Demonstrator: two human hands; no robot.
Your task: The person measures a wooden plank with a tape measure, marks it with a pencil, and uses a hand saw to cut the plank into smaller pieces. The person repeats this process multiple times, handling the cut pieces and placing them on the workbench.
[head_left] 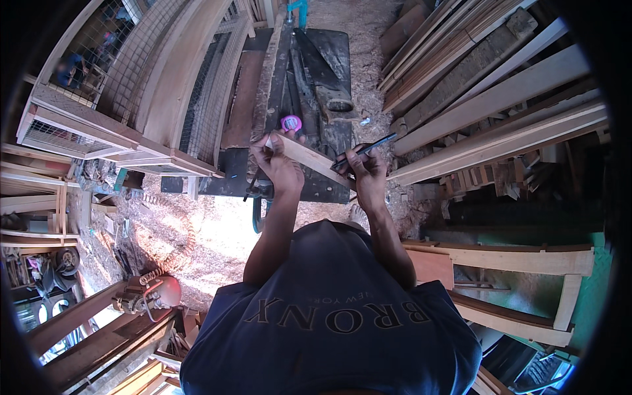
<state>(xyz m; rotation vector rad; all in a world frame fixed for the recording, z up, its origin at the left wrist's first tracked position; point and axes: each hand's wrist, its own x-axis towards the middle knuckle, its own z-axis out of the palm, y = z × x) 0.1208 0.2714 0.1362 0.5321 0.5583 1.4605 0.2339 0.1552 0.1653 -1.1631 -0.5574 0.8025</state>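
A short, pale wooden board [308,157] slants across in front of me, above the dark workbench. My left hand [282,167] is closed round its left end, with the fingers near the upper edge. At the board's right end, my right hand [366,170] is closed on a dark pen [378,143], which points up to the right. Whether that hand also grips the board is hard to make out. Just beyond my left fingers is a pink tape measure [291,123], partly covered by the hand.
The black workbench [339,56] carries a long wooden beam and metal pieces. Wire-mesh wooden frames [178,72] stand at the left. Long planks [500,145] are stacked at the right. A red air compressor [163,293] with a coiled hose sits lower left on shavings.
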